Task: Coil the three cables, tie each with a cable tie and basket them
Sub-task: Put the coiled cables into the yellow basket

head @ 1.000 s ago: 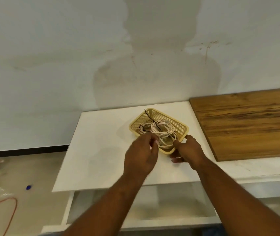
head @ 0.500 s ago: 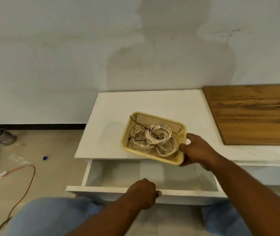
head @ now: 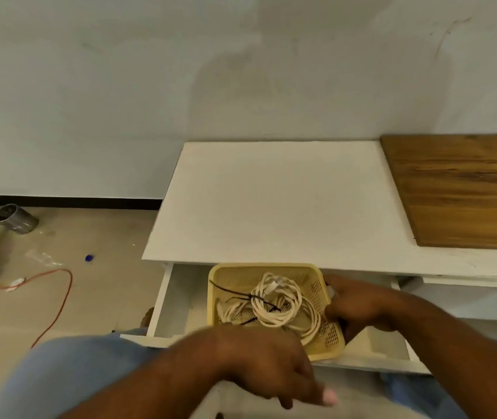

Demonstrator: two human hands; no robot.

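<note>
Status entry. Your right hand (head: 359, 309) gripped the right wall of the yellow basket (head: 328, 349), fingers wrapped over its rim, and held it inside the open drawer (head: 171, 300) under the white tabletop (head: 271, 201). The basket sat tilted, near corner lower. I could not tell whether its base rested on the drawer floor or hung in your grip.

Your left hand (head: 259, 364) hovered in the foreground in front of the drawer front, fingers loosely curled and pointing down, with nothing in it that showed. Motion blur made the finger posture uncertain.

Contents: the cream cables (head: 274, 306) lay coiled in overlapping loops inside the basket. Black cable ties (head: 241, 297) crossed the loops, with at least two dark tails visible. The loops overlapped too much for you to count three separate bundles, so the count is probably three but unconfirmed.

Progress, as judged: coiling looked done, tying looked done on what showed, and basketing was done. No loose cable remained on the tabletop or on the wooden board (head: 465, 189) to its right. What seemed left was only setting the basket down and letting go, then perhaps closing the drawer.
</note>
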